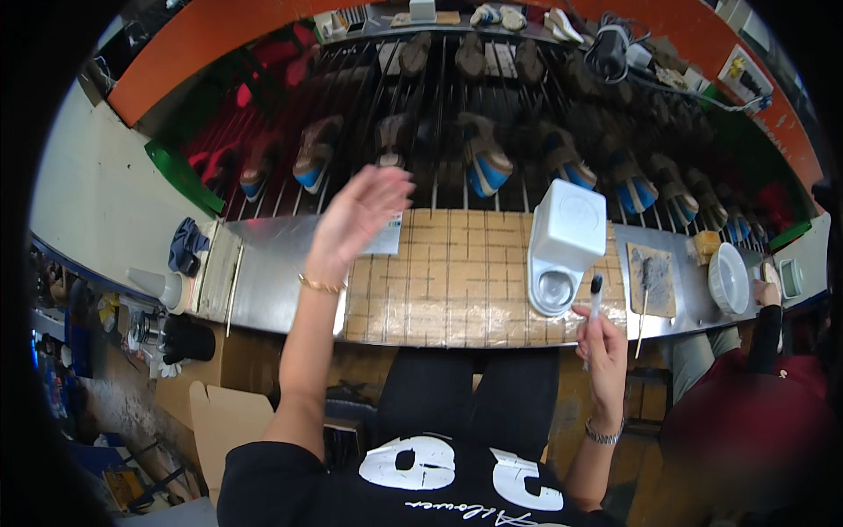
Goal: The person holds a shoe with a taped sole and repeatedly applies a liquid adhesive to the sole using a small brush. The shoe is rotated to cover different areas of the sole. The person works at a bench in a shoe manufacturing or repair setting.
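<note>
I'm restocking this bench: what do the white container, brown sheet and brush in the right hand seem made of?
White container: probably plastic, with a smooth, satin finish and rounded edges.
Brown sheet: likely cardboard under clear film or tape, judging by its colour and shiny glare.
Brush: pale handle, perhaps plastic by its smoothness; dark tip, probably bristles, too small to confirm.

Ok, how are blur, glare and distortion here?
Head view: the left hand is motion-blurred, the right hand and its brush sharper. Head view: glare patches on the glossy brown sheet; red light tints the rack's left side. Head view: fisheye curves the orange frame, with black corners.
</note>
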Tool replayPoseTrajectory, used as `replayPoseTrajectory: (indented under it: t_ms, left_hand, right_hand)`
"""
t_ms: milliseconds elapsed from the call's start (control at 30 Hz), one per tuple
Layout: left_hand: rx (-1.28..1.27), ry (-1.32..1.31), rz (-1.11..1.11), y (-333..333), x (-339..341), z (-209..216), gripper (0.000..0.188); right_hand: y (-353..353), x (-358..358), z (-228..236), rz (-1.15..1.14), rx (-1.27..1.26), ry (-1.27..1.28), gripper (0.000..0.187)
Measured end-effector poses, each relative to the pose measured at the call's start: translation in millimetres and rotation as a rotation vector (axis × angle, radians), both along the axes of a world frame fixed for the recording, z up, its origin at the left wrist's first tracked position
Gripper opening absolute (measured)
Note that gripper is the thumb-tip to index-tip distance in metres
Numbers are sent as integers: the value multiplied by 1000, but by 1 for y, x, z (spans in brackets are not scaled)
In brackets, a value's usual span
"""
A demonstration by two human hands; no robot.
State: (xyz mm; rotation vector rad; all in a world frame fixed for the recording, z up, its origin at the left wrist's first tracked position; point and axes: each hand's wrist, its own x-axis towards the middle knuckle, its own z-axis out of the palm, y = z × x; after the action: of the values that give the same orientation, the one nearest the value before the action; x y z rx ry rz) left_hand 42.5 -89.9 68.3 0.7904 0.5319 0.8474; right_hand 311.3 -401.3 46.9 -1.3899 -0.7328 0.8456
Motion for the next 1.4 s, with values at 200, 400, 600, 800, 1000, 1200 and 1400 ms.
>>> replayPoseTrajectory:
  t_ms: [200, 400, 600, 800, 1000, 1200, 1400]
  left_hand:
    - [-137, -141, -283, -125, 25, 30, 47]
    - [-325, -411, -499, -145, 44, 17, 29]
    - [-252, -380, -506, -148, 52, 9, 30]
    - [454, 254, 21, -173, 61, 14, 22]
    - [866, 523, 112, -174, 57, 16, 15]
    - [1127, 632, 134, -178, 57, 27, 15]
    - [1291, 431, 305, -179, 66, 14, 20]
  right_hand:
    - [39, -46, 21, 134, 74, 224, 22]
    - [51, -67, 32, 22, 245, -145, 13]
    - [47, -69, 37, 28, 223, -458, 23]
    - [53, -74, 32, 19, 244, -327, 18]
    - [48, -64, 38, 55, 176, -543, 27]
    - [45, -63, 35, -11, 205, -773, 21]
    - [43, -65, 30, 33, 221, -136, 18]
